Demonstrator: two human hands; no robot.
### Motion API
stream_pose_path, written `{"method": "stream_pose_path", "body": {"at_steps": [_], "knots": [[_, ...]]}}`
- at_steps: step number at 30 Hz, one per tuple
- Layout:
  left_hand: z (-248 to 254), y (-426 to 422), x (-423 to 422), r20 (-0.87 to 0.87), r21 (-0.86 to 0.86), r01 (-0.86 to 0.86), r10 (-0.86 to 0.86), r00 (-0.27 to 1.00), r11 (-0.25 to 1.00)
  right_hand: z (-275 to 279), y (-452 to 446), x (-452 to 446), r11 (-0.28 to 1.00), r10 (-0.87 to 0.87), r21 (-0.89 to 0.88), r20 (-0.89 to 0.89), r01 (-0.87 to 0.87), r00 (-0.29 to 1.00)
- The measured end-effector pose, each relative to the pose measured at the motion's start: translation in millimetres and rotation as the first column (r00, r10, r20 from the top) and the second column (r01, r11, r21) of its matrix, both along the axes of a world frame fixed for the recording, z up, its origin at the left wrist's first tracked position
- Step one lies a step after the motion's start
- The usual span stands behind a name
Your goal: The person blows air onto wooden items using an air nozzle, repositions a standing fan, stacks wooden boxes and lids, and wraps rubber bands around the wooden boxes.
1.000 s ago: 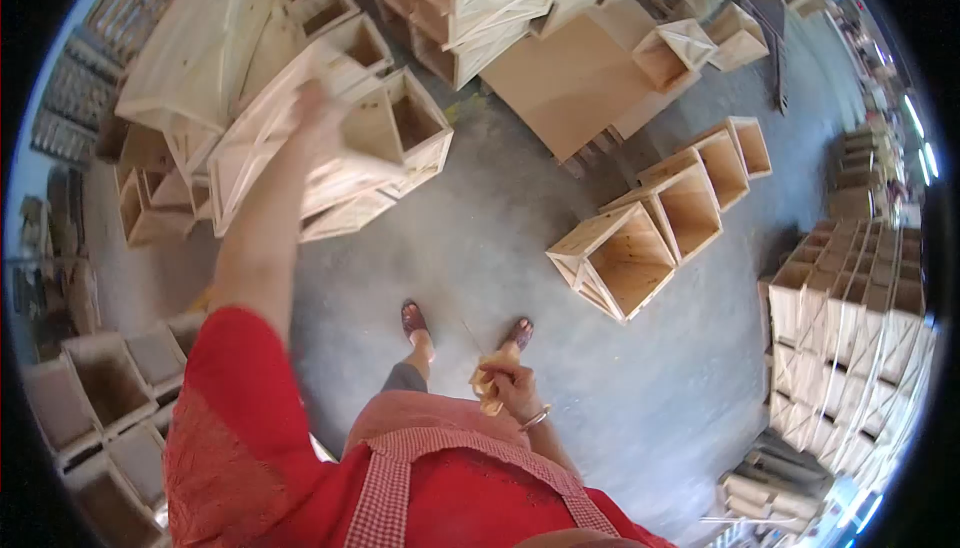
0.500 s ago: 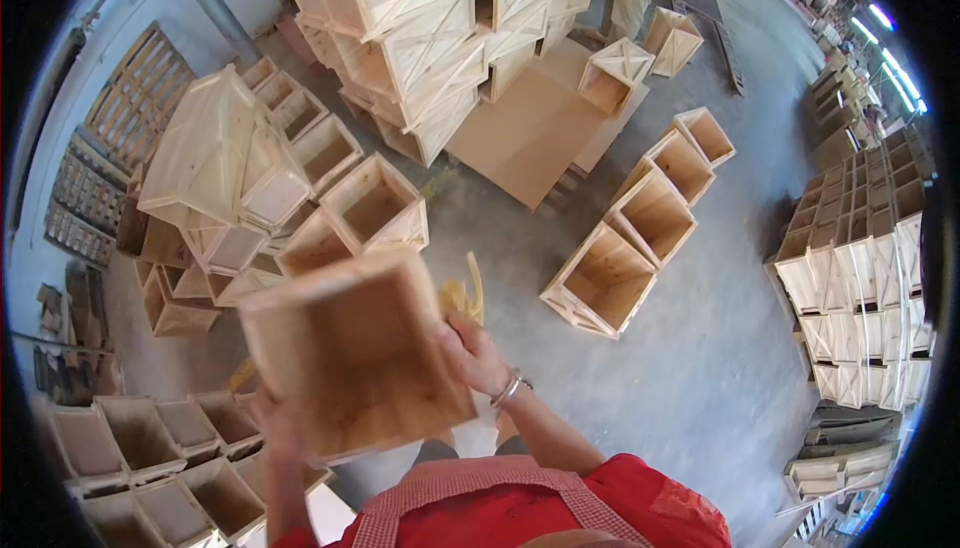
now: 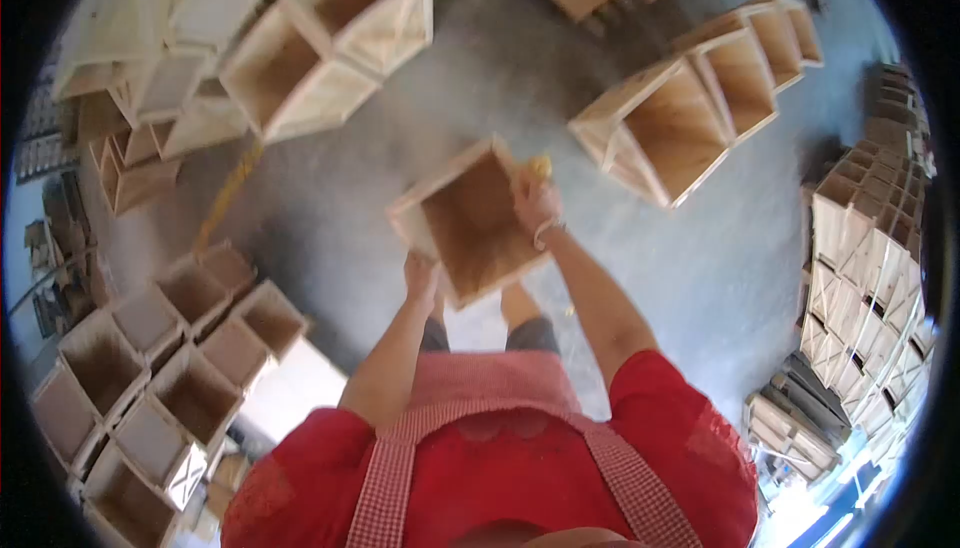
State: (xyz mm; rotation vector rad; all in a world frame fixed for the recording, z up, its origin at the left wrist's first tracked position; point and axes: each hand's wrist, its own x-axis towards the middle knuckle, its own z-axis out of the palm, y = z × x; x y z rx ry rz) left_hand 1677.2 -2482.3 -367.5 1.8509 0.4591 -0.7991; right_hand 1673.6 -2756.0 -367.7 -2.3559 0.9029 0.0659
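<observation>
An open-topped wooden crate (image 3: 407, 228) is held low in front of my body, above the floor, its hollow inside facing up towards me. My left hand (image 3: 421, 278) grips its near left side. On the right side, my right hand (image 3: 537, 204) is closed over the rim. A crumpled yellow strip or cloth (image 3: 541, 166) sticks out beyond the right-hand fingers; its exact kind is too blurred to tell.
Beyond the right hand, a row of wooden crates (image 3: 625, 153) stands on the concrete floor (image 3: 640, 278). More crates (image 3: 365, 73) are piled at upper left, and rows of open boxes (image 3: 150, 388) lie at lower left. A tall crate stack (image 3: 850, 288) rises on the right.
The crate has moved right and down, away from my head, with both hands still on it. My view has tilted down and shows more of the red sleeves and apron.
</observation>
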Motion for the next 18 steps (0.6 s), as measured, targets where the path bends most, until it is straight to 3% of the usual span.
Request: {"method": "stream_pose_path", "body": {"at_steps": [1, 3, 4, 5, 7, 9, 10, 11, 12, 13, 14, 16, 18], "knots": [[-22, 15, -6, -0.064, 0.046, 0.093, -0.09, 0.994, 0.995, -16, 4, -4, 0.999, 0.032, -0.008, -0.007, -0.032, 0.999], [19, -12, 8, -0.289, 0.053, -0.13, 0.14, 0.947, 0.99, -21, 8, -11, 0.998, 0.027, -0.051, 0.101, -0.022, 0.995], [-8, 0, 5, -0.016, 0.198, 0.052, -0.05, 0.999, 0.979, -23, 6, -14, 0.999, 0.027, -0.028, 0.087, -0.024, 0.996], [-36, 11, 0, 0.219, 0.37, 0.188, -0.283, 0.934, 0.91, -23, 0, -18, 0.999, 0.034, 0.001, 0.117, -0.034, 0.993], [53, -44, 56, 0.413, 0.737, 0.245, -0.706, 0.576, 0.63, -19, -3, -29, 0.998, 0.032, 0.051, 0.116, -0.038, 0.993], [54, -77, 90, 0.431, 0.775, 0.342, -0.841, 0.327, 0.531, -3, -7, -32, 0.994, -0.038, 0.098, -0.015, 0.039, 0.999], [38, -89, 102, 0.377, 0.702, 0.524, -0.876, 0.301, 0.482, 5, -8, -32, 1.0, -0.003, 0.02, 0.081, 0.001, 0.997], [23, -100, 114, 0.335, 0.601, 0.681, -0.906, 0.26, 0.418, 7, -11, -32, 1.0, -0.008, 0.021, 0.071, 0.007, 0.997], [8, -110, 121, 0.337, 0.598, 0.686, -0.906, 0.255, 0.416, 6, -16, -31, 0.987, -0.078, 0.139, 0.02, 0.075, 0.997], [-6, -118, 126, 0.207, 0.528, 0.77, -0.933, 0.293, 0.359, 5, -21, -27, 0.957, -0.141, 0.251, -0.037, 0.145, 0.989], [-21, -121, 126, 0.067, 0.439, 0.844, -0.948, 0.313, 0.309, 6, -27, -18, 0.957, -0.143, 0.25, -0.044, 0.15, 0.989], [-54, -114, 116, 0.125, 0.467, 0.828, -0.951, 0.283, 0.308, 11, -41, 8, 0.885, -0.303, 0.396, 0.091, 0.245, 0.949], [-50, -108, 117, 0.173, 0.509, 0.81, -0.957, 0.234, 0.29, 16, -43, 41, 0.916, -0.27, 0.324, 0.063, 0.236, 0.961]]}}
